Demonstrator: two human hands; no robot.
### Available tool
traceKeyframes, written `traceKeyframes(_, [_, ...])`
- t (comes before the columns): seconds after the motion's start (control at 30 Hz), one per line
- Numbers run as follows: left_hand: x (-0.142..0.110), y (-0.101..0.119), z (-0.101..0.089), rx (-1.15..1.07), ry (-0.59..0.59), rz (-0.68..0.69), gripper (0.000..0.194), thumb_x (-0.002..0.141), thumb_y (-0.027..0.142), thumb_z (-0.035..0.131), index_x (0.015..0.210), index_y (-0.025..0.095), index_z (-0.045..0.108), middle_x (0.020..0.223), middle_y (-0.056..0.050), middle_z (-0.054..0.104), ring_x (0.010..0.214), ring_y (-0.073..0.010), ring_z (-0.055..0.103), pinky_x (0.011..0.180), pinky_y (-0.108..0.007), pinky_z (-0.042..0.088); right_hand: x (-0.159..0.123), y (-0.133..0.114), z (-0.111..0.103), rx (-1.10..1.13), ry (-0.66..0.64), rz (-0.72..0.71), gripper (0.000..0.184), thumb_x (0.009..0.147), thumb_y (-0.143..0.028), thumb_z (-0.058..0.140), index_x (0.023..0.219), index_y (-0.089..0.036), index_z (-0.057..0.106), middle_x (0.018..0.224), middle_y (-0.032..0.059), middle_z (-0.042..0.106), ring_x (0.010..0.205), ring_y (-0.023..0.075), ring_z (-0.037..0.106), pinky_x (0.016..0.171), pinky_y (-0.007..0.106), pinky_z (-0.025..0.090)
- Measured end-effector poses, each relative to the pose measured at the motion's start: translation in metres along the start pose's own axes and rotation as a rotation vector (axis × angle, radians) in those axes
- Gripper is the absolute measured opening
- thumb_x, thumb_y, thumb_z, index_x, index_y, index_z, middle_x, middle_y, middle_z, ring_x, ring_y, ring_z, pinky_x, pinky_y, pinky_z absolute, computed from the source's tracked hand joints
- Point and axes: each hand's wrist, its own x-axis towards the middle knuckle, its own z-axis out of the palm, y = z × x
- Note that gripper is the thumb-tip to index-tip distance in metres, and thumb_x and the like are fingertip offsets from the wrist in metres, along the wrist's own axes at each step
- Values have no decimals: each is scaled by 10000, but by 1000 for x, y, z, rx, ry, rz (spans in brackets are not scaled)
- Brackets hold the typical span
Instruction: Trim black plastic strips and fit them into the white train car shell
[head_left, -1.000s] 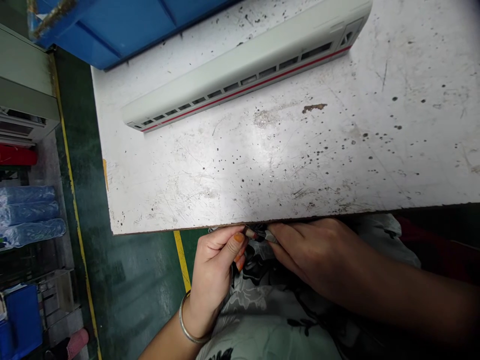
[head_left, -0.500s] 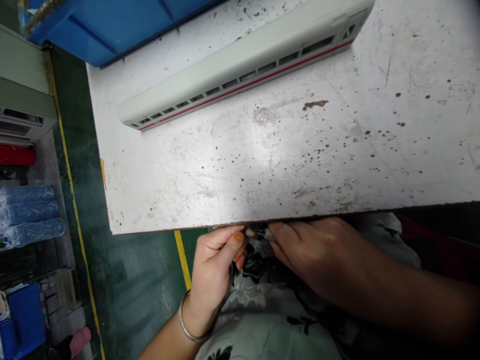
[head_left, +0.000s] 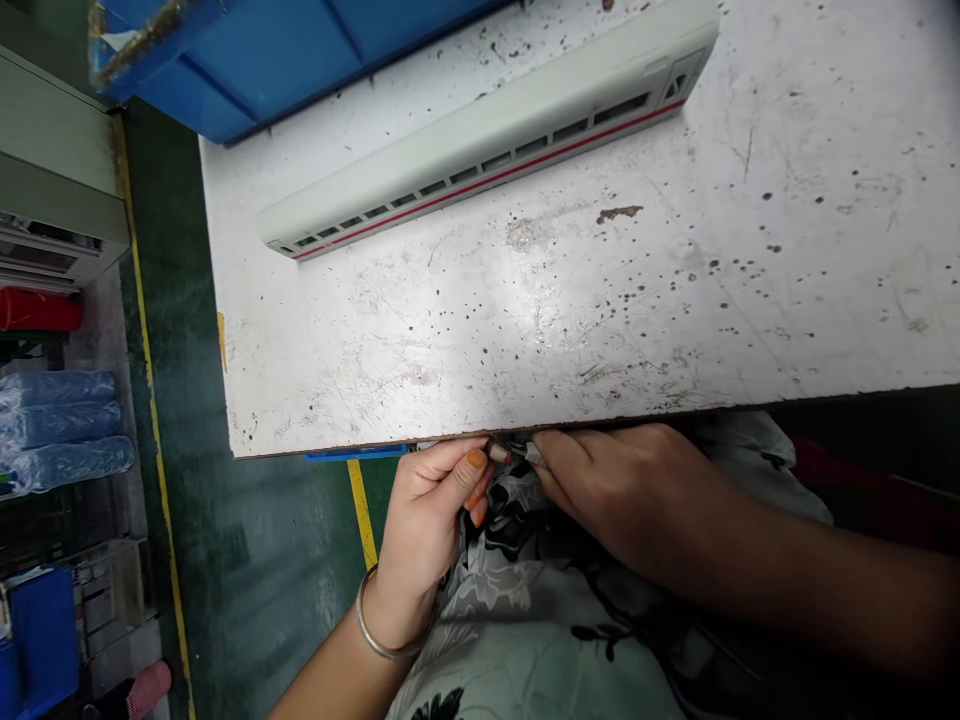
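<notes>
My left hand [head_left: 431,520] and my right hand [head_left: 619,490] meet just below the front edge of a scratched, stained white workbench [head_left: 525,300]. Their fingertips pinch a small dark item with a tan end and a silver end [head_left: 516,451]. The fingers hide most of it, and I cannot tell what it is. Further back on the bench lies a long off-white model train carriage shell [head_left: 480,140] with dark windows and a red stripe, well away from both hands. A metal bangle [head_left: 379,625] circles my left wrist.
Patterned grey-and-black clothing [head_left: 540,640] lies below my hands. A blue crate [head_left: 255,60] stands at the bench's far left corner. Left of the bench are a green floor [head_left: 247,560] with yellow lines, blue wrapped bundles [head_left: 60,430], and a blue bin [head_left: 45,630].
The whole scene has shifted slightly as my head moved, with the bench edge now higher in view. My hands stay together on the small item.
</notes>
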Motion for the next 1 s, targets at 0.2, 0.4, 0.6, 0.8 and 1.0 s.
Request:
traceKeyframes(0.2, [-6, 14, -7, -194, -138, -90, 243, 873, 343, 678, 774, 131, 744, 563, 35, 393, 476, -53, 322, 410, -151, 405, -3, 3, -2, 154, 41, 52, 283, 1002, -228, 377, 795, -190, 567, 585, -18, 565, 474, 140, 537, 485, 280, 343])
traceKeyframes(0.4, [-18, 23, -10, -296, -227, -125, 275, 917, 321, 619, 785, 112, 739, 546, 41, 387, 431, -37, 324, 387, -151, 471, 2, -1, -16, 435, 31, 169, 346, 987, -318, 404, 667, -214, 486, 501, -63, 470, 433, 99, 430, 453, 263, 271])
traceKeyframes(0.6, [-26, 28, -9, -331, -257, -121, 295, 940, 284, 578, 774, 89, 724, 549, 29, 429, 407, -29, 363, 386, -154, 500, 3, -7, -19, 447, 29, 147, 338, 986, -325, 405, 680, -216, 500, 515, -59, 471, 451, 102, 426, 460, 266, 264])
traceKeyframes(0.8, [-29, 30, -7, -316, -273, -125, 305, 935, 297, 586, 770, 82, 726, 520, 30, 433, 392, -38, 382, 371, -175, 512, 1, -12, -18, 431, -4, 124, 325, 990, -341, 394, 737, -208, 548, 538, -64, 482, 470, 101, 440, 478, 269, 293])
traceKeyframes(1.0, [-30, 27, -7, -341, -312, -138, 333, 953, 296, 559, 766, 90, 742, 527, 25, 455, 374, -40, 447, 384, -177, 522, 0, -13, -19, 449, -5, 111, 327, 994, -344, 385, 843, -210, 641, 592, -53, 554, 511, 113, 501, 500, 280, 321])
